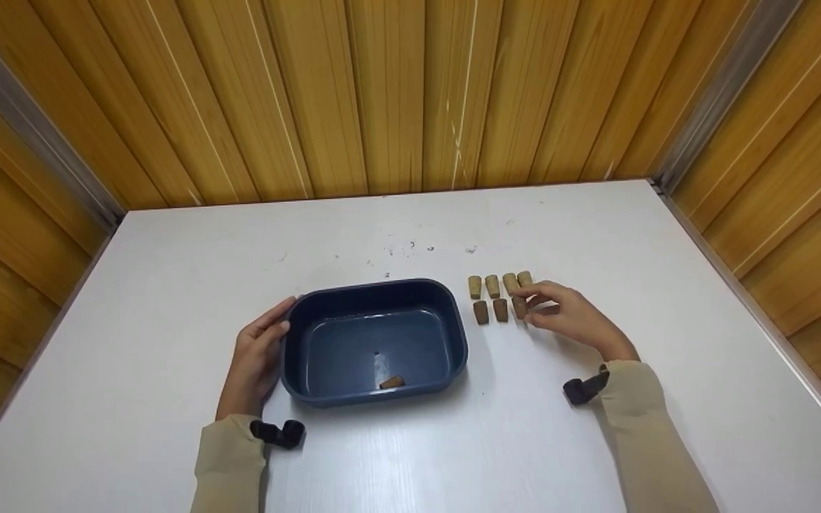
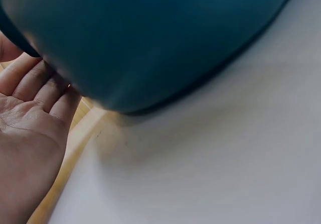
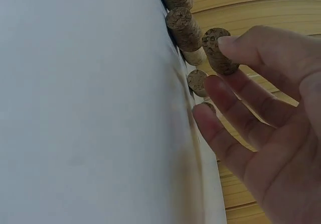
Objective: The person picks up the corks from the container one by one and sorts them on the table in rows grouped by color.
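A dark blue rectangular tub (image 1: 376,342) stands in the middle of the table. My left hand (image 1: 257,356) grips its left side, thumb at the rim and fingers against the outer wall (image 2: 145,43). One brown cork (image 1: 393,382) lies inside, by the near wall. Right of the tub, my right hand (image 1: 571,312) pinches a dark brown cork (image 3: 219,53) between thumb and fingers. Two more dark corks, the outer one (image 1: 480,312) and its neighbour (image 1: 500,310), stand beside it in a row. Behind them is a row of several lighter corks (image 1: 492,286), partly overlapped by the fingers.
The white table (image 1: 410,456) meets a wood-patterned panel wall (image 1: 389,100) at the back, with similar panels on both sides. Small dark marks (image 1: 410,247) dot the surface behind the tub. A black wrist camera (image 1: 585,388) juts from the right sleeve, another (image 1: 282,433) from the left.
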Available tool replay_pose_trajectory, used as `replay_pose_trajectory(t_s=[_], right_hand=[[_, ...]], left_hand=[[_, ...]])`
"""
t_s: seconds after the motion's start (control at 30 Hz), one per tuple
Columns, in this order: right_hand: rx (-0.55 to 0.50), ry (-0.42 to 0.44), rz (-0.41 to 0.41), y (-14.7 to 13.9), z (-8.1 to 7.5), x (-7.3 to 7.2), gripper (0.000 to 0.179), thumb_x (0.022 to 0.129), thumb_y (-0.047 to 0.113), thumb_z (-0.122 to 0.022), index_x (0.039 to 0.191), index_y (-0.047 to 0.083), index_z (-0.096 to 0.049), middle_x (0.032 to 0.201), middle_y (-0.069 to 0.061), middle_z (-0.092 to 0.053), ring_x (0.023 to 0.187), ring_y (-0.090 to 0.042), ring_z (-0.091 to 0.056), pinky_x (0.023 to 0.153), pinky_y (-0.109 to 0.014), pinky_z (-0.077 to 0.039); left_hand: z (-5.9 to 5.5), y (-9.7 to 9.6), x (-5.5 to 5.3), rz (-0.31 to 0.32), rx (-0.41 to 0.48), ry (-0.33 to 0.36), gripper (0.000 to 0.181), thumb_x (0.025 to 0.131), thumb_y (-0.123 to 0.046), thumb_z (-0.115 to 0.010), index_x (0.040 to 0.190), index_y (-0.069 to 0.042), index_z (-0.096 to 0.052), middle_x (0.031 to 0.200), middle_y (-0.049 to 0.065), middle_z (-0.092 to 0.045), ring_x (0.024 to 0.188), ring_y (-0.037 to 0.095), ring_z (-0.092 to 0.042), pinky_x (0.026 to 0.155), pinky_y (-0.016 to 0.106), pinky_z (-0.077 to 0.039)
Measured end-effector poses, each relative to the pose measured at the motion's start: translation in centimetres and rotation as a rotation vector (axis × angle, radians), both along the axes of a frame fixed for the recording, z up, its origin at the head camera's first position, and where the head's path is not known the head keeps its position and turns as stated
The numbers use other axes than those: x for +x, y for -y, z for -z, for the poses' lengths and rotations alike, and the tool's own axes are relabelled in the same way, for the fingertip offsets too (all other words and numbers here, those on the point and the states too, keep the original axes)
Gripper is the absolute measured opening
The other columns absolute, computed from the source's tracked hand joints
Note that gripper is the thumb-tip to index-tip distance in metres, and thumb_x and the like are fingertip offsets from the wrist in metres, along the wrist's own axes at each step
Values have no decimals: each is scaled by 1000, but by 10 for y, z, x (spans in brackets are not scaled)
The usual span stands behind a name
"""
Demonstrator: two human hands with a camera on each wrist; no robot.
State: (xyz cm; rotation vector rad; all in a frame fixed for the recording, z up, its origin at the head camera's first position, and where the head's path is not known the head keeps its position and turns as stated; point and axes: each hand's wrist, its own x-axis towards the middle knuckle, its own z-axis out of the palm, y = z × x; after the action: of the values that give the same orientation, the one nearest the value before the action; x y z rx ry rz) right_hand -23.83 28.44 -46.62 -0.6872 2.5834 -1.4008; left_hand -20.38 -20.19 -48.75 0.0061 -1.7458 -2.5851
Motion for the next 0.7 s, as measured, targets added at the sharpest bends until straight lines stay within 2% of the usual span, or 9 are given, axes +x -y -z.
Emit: replay_pose_trajectory(t_s=[0.1,0.2,0.47,0.7], right_hand=[[17,7,21,-1,0,0,42,89,3,-64,131,2,-57,122,-17,-60,108,-30,-59,94,-29,-52],[35,16,43,1,1,-1,42,89,2,-63,130,2,-57,121,-16,-60,108,-30,-60,94,-27,-51],[60,15,80,5,4,-3,41,87,0,-64,128,0,-58,121,-20,-59,111,-35,-59,98,-43,-50],[72,13,118,7,6,-3,43,86,-1,-65,129,1,-58,123,-20,-59,112,-36,-57,100,-49,-48]], left_hand=[[-1,0,0,-5,-17,4,40,91,7,-50,130,4,-56,116,-9,-68,118,3,-58,103,17,-44],[-1,0,0,-7,-34,7,41,91,6,-50,133,5,-53,117,-10,-68,118,2,-57,103,16,-43],[-1,-1,0,-16,-34,8,40,91,6,-51,130,2,-57,116,-11,-69,118,0,-57,103,15,-43],[-1,-1,-1,-17,-40,-15,41,91,7,-50,133,8,-51,116,-9,-68,117,1,-58,102,15,-44]])
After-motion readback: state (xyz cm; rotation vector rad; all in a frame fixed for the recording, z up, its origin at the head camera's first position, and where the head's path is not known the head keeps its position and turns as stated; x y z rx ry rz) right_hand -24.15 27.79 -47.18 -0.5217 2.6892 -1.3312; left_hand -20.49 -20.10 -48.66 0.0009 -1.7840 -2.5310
